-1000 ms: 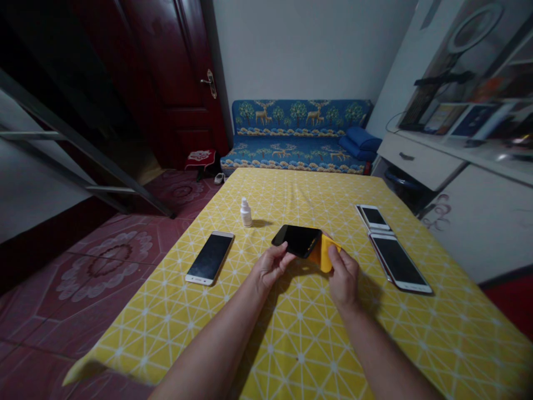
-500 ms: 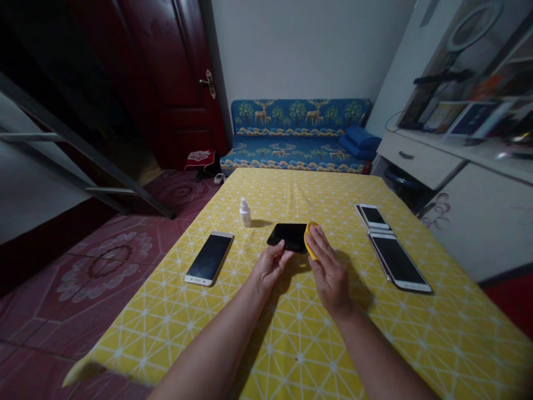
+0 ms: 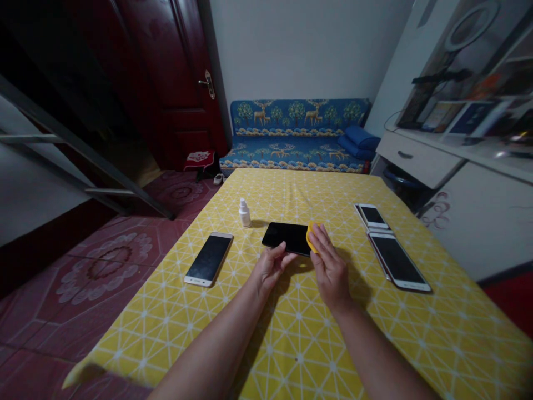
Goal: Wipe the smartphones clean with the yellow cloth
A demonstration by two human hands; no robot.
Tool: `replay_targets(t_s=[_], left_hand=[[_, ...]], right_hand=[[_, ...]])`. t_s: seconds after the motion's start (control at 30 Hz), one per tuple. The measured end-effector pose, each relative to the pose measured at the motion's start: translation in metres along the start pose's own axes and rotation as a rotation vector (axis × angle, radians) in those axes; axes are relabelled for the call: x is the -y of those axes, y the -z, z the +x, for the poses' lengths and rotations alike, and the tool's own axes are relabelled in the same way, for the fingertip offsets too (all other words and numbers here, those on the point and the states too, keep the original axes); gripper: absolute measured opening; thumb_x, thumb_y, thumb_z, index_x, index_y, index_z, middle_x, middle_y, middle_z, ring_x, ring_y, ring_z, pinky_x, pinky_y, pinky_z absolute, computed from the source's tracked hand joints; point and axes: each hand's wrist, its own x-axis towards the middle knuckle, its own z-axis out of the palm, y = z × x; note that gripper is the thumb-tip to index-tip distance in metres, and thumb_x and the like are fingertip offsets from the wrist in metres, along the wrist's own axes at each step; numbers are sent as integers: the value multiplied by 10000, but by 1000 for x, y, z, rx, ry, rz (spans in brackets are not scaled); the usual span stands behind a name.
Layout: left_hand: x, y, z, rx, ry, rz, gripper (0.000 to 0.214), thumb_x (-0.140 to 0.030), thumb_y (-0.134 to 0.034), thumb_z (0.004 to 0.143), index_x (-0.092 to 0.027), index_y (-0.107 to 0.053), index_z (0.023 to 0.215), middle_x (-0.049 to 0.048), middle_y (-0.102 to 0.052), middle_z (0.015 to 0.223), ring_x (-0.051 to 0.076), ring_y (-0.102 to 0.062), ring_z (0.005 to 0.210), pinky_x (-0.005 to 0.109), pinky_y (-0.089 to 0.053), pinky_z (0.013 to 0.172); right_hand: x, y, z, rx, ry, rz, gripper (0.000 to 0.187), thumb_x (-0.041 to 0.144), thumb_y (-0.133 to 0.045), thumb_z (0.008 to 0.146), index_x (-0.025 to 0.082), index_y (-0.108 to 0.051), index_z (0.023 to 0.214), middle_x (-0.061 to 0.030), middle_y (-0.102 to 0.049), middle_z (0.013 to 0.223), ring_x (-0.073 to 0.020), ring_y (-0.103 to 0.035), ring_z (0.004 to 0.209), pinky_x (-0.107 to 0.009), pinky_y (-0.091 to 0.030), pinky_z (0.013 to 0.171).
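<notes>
A black phone [image 3: 285,236] is held a little above the yellow patterned tablecloth [image 3: 291,328], screen up. My left hand [image 3: 270,269] grips its near edge between thumb and fingers. My right hand [image 3: 328,265] lies with fingers stretched flat on a yellow cloth [image 3: 310,235], pressing it against the phone's right end. Most of the cloth is hidden under my fingers.
A white-framed phone [image 3: 207,258] lies to the left, a small white bottle [image 3: 244,213] behind it. Two more phones [image 3: 398,261] [image 3: 372,215] lie at the right. A blue sofa [image 3: 295,141], a dark red door [image 3: 183,83] and white cabinets [image 3: 453,166] surround the table.
The phone has come down from a tilt to lie nearly flat. My right hand went from pinching the yellow cloth at the phone's end to pressing it flat there.
</notes>
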Motion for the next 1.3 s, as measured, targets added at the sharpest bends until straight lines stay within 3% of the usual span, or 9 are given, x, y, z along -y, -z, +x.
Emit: replay_targets(t_s=[0.17, 0.37, 0.53, 0.73, 0.87, 1.1, 1.3], left_hand=[[4, 2, 0, 32, -53, 40, 207, -4, -719, 703, -149, -586, 637, -29, -593, 534, 141, -645, 602, 298, -560, 731], [0, 3, 2, 58, -130, -1, 206, -57, -760, 685, -154, -660, 836, 27, -725, 818, 170, -701, 783, 250, -561, 730], [0, 1, 1, 96, -152, 42, 216, -98, -782, 677, -148, -666, 852, 29, -732, 854, 170, -702, 800, 263, -561, 757], [8, -3, -8, 193, -175, 167, 257, -169, -838, 636, -153, -628, 782, 18, -705, 762, 192, -685, 789, 336, -549, 796], [9, -3, -10, 281, -186, 237, 262, -222, -825, 674, -159, -656, 865, 56, -723, 910, 222, -682, 898, 393, -523, 882], [-3, -3, -17, 451, -7, 239, 216, -326, -726, 787, -179, -704, 944, 97, -726, 1043, 269, -667, 985, 499, -475, 960], [-18, -2, -21, 578, 219, 81, 710, -688, -523, 810, -68, -659, 1127, 211, -679, 1157, 378, -598, 1137, 551, -460, 947]], right_hand=[[-4, -1, -2, -81, -140, 44, 423, 247, -438, 979, 299, -493, 1395, -38, -397, 1528, -233, -395, 1397, -472, -396, 1129], [8, -8, -7, -7, -113, 69, 441, 236, -432, 979, 303, -464, 1415, -26, -348, 1553, -227, -370, 1411, -441, -383, 1142], [9, -10, -7, -22, -132, 79, 412, 243, -437, 976, 284, -517, 1378, -44, -375, 1537, -234, -397, 1395, -444, -396, 1130], [-10, -10, -8, -184, -372, 181, 368, 321, -540, 915, 249, -633, 1264, -80, -409, 1515, -266, -416, 1382, -437, -478, 1051], [-24, -9, -7, -232, -556, 297, 398, 326, -662, 808, 223, -684, 1192, -101, -559, 1391, -286, -524, 1293, -444, -490, 1030], [-37, 7, -2, -345, -837, 506, 471, 328, -783, 644, 213, -728, 1097, -83, -692, 1210, -293, -620, 1169, -411, -507, 978], [-52, 17, 2, -322, -889, 704, 400, 286, -809, 569, 231, -768, 963, -69, -711, 1174, -281, -593, 1210, -399, -468, 1030]])
